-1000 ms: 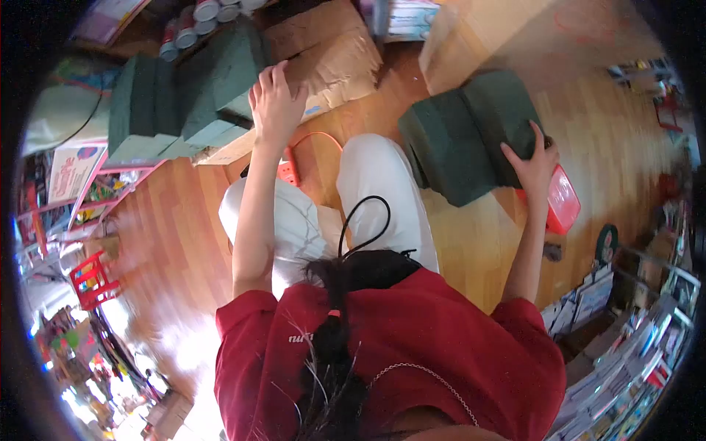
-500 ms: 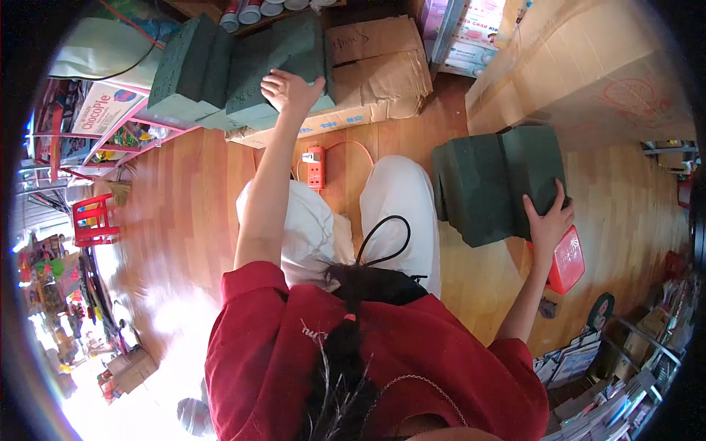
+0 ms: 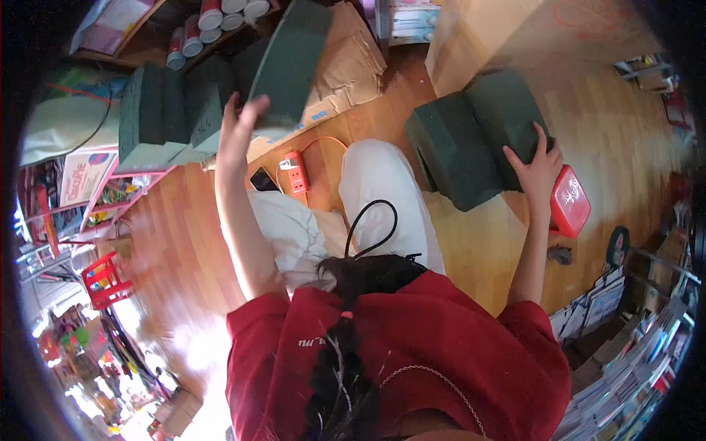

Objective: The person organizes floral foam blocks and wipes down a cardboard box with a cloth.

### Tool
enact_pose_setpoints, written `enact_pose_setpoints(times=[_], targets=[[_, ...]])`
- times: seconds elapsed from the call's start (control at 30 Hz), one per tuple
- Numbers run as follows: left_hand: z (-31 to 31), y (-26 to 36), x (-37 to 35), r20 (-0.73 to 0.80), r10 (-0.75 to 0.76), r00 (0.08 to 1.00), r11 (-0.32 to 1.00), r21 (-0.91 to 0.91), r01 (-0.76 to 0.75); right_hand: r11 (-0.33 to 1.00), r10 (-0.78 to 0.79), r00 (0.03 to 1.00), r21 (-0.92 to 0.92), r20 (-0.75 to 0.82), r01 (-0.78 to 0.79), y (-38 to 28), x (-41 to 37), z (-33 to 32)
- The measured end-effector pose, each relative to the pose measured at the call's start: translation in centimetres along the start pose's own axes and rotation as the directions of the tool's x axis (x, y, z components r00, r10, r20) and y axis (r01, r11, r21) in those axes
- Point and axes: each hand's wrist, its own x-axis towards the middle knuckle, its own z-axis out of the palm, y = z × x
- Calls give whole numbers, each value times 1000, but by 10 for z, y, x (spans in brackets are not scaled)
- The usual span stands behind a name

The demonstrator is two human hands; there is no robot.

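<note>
Several dark green, foam-like blocks stand in two groups. At the upper left, my left hand [image 3: 239, 132] is at the near edge of one dark green block [image 3: 294, 62], which stands tilted up. Its fingers are blurred and seem to grip that edge. Beside it on the left are more dark green blocks [image 3: 151, 110]. On the right, my right hand [image 3: 537, 165] rests with spread fingers on the near end of a dark green block [image 3: 507, 117], which lies against another dark green block [image 3: 456, 151]. The undersides of both groups are hidden.
An orange power strip [image 3: 296, 173] and a phone [image 3: 263, 180] lie by my knee. A cardboard box [image 3: 349, 62] is behind the left blocks, a large carton [image 3: 478, 37] behind the right ones. A red box [image 3: 572, 202] sits beside my right wrist; a red stool [image 3: 107, 281] stands left.
The block under my left hand has tipped up from lying among the others, and that hand has moved to its near edge. My right hand stays on its block. The camera view has shifted.
</note>
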Motion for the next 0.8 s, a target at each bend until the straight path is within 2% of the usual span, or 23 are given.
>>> enact_pose_setpoints(times=[0.03, 0.07, 0.13, 0.2, 0.23, 0.27, 0.3, 0.33, 0.43, 0.47, 0.57, 0.6, 0.67, 0.7, 0.73, 0.77, 0.8], targets=[[1, 4, -19, 102, 57, 993, 998, 18, -59, 1000, -2, 1000, -5, 4, 2, -2, 0, 2], [5, 7, -30, 191, 183, 964, 976, 79, -201, 1000, 17, 1000, 7, 18, -17, -4, 0, 1], [18, 16, -42, 381, 358, 852, 897, 111, -427, 998, 50, 998, 21, 49, -51, -5, 1, -2], [35, 35, -47, 557, 470, 685, 802, 53, -594, 993, 7, 997, 118, 77, -16, 16, 3, 7], [45, 44, -51, 604, 480, 636, 746, 102, -659, 986, -14, 996, 168, 83, 0, 21, 4, 6], [57, 52, -57, 650, 484, 586, 679, 144, -720, 948, 63, 992, 304, 106, -93, 25, 3, 1], [67, 61, -63, 693, 480, 538, 606, 181, -775, 884, 132, 981, 432, 141, -181, 25, 5, -13], [73, 70, -70, 765, 439, 472, 622, 121, -774, 795, 194, 963, 546, 185, -265, 24, 8, -30], [94, 77, -72, 903, 359, 236, 493, 31, -869, 408, 324, 881, 789, 344, -459, 23, 12, -70], [99, 78, -72, 916, 356, 186, 460, 2, -888, 473, 290, 908, 779, 304, -412, 39, 8, -55], [125, 73, -62, 932, 362, 26, 271, -79, -959, 514, 217, 911, 752, 352, -413, 39, -3, -39], [135, 72, -58, 937, 348, -11, 178, -78, -981, 526, 163, 922, 760, 351, -382, 41, -5, -30], [155, 72, -44, 947, 312, -73, -14, -73, -997, 601, 159, 942, 727, 297, -331, 48, -6, -9], [165, 72, -35, 958, 272, -88, -106, -62, -992, 634, 157, 950, 709, 270, -307, 50, -6, -5], [174, 73, -26, 969, 228, -100, -197, -55, -979, 614, 178, 949, 724, 262, -315, 41, -7, -12], [183, 74, -18, 978, 181, -107, -286, -52, -957, 673, 182, 959, 683, 219, -284, 44, -8, -9], [190, 74, -12, 987, 133, -86, -304, -42, -952, 728, 184, 967, 637, 176, -254, 47, -7, 0]])
